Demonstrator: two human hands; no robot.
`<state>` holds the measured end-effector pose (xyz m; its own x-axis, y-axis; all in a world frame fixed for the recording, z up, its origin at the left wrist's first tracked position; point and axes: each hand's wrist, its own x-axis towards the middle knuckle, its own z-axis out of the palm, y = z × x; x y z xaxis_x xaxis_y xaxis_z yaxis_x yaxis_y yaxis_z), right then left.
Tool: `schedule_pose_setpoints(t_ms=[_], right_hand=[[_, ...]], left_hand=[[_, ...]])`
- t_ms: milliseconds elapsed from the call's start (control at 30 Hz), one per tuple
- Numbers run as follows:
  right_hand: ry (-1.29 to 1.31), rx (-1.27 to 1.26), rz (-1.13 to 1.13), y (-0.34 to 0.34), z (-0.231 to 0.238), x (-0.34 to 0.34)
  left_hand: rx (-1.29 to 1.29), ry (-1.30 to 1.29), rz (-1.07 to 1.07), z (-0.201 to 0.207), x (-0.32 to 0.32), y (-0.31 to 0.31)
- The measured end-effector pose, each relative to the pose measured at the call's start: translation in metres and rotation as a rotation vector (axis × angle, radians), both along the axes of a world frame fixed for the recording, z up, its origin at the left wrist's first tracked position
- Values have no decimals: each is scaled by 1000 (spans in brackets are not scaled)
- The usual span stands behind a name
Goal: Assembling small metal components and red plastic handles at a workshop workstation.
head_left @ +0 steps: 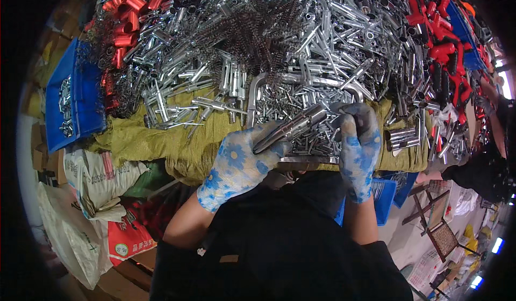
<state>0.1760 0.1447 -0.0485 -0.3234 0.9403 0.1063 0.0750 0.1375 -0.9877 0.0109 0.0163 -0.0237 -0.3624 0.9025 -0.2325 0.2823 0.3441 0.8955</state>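
Note:
My left hand, in a white glove with blue flowers, is wrapped round a shiny chrome tube that slants up to the right. My right hand, in a matching glove with darkened fingertips, is closed just past the tube's upper end. Its fingers are pinched together, and whatever they hold is hidden. Below both hands lies a metal tray filled with small pins and screws. Loose chrome rods with sleeves rest left of the tray on yellow-green woven cloth.
Heaped chrome parts and dark coil springs cover the far side. Red tubes lie far left, red handles far right. A blue bin stands left. Sacks are below it; a chair and another person are right.

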Motion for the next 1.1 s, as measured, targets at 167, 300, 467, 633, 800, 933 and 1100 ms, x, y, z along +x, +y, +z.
schedule_pose_setpoints(t_ms=[167,300,467,633,800,933,1100], right_hand=[[79,567,254,-4,-8,3],[-332,894,474,-8,-9,10],[-459,932,456,-15,-9,6],[-516,866,308,-28,1,1],[-539,828,257,-37,12,-6],[-626,737,239,-32,19,-12],[-500,702,324,-12,27,-4]], left_hand=[[-32,-36,-24,8,-3,2],[-19,38,-53,11,-4,2],[-25,4,-25,10,-2,2],[91,156,-11,5,2,2],[161,226,14,0,7,4],[162,169,-2,-3,10,4],[38,116,28,-2,8,3]])
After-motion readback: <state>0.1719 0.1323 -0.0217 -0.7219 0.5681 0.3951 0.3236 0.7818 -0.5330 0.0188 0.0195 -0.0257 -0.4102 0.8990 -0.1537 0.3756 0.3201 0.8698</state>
